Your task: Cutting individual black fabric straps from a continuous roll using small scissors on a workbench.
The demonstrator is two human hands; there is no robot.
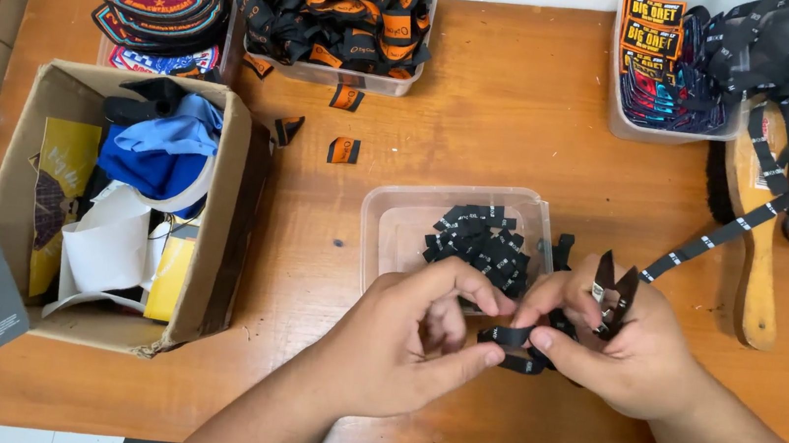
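Pinching the black label strip (512,337) between thumb and forefinger, the left hand (411,337) should keep it taut just before the clear tub (395,214); the right hand (622,351), gripping the strip and small snips (616,294), would best cut squarely between labels.

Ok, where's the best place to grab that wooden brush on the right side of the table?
Take the brush by its long handle, the end nearest the table's front edge, coming down from above. That end lies flat and bare on the table; the head at the far end is draped in black ribbon.
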